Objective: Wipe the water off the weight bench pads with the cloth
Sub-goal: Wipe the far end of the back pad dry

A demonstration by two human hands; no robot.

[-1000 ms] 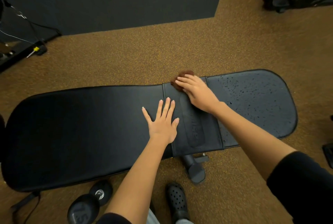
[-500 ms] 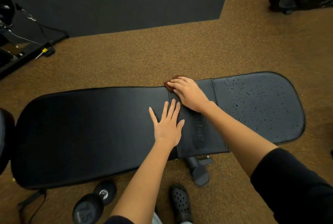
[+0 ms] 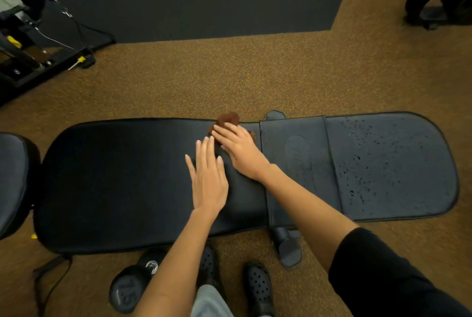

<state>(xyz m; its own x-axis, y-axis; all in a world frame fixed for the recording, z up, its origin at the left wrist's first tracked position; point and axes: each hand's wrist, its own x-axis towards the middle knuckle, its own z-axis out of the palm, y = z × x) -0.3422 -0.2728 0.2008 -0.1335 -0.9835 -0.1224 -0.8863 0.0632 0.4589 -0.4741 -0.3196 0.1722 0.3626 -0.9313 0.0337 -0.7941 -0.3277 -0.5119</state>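
Cloth (image 3: 228, 120) was pressed flat under the right hand (image 3: 240, 149) at the long pad's (image 3: 115, 178) far edge, while the left hand (image 3: 208, 181) lay open beside it. Droplets on the right pad (image 3: 393, 163) would best be cleared with firm, overlapping strokes.

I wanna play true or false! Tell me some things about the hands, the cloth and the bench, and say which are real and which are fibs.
1. The right hand presses on a brown cloth. True.
2. The left hand holds the cloth. False: it lies flat and open on the long pad, with no cloth.
3. Water drops cover the short pad on the right. True.
4. The cloth sits at the near edge of the bench. False: it is at the far edge.
5. A dumbbell lies on the floor near the feet. True.
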